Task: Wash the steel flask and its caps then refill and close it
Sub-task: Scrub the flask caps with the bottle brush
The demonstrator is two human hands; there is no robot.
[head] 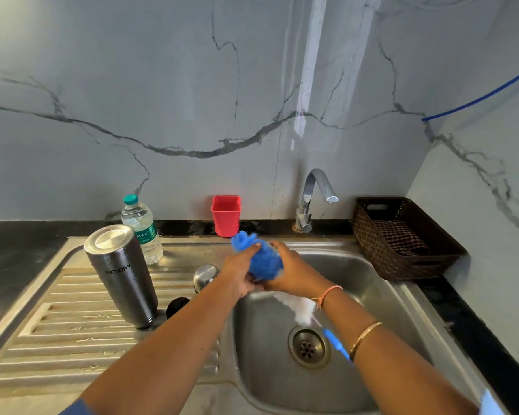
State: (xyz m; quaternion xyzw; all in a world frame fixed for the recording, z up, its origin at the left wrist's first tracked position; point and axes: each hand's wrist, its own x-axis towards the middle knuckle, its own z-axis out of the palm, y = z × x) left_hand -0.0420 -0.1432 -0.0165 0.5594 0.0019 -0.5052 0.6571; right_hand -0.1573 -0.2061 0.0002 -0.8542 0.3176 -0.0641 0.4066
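The sink (372, 280) runs off the bottom edge, and both forearms cover part of its basin. Above the basin's left rim the left hand (240, 274) and right hand (297, 272) are clenched around a blue scrubber (264, 262), one from each side. Whether anything lies between the palms is hidden. Below the right wrist a brush (300, 310) lies in the basin, with white bristles and a blue handle partly hidden by the forearm.

The flask (123, 277) stands upside down on the drainboard (57, 339), left of the grip and apart from it. It is a tall dark steel cylinder, its shiny flat base on top and its lettering inverted. Just left of the left hand sits a domed steel cap (204, 275), partly covered by that hand. Below it a small black cap (177, 305) is half hidden by the forearm.
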